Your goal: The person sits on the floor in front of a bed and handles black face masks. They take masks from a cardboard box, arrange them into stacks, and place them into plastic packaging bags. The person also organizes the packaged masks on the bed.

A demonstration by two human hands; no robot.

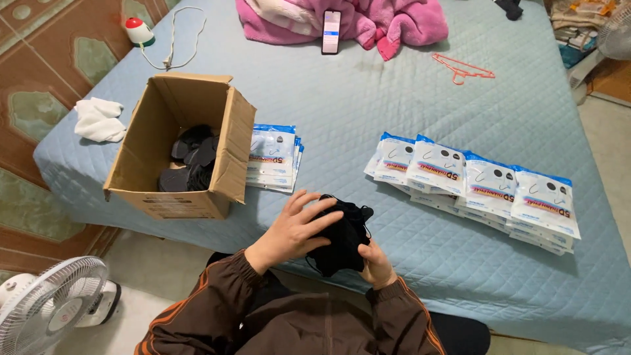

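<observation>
Near edge of the bed (407, 98): left hand (296, 230) lies spread over a bundle of black masks (342, 236), fingers curled onto it; right hand (376, 263) grips it from below. Open box (230, 151) near the left edge, packets (480, 187) toward the right.

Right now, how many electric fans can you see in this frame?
2. A white pedestal fan stands on the floor at the lower left, beside the blue quilted bed. Part of a second white fan shows at the upper right edge, mostly cut off.
</observation>
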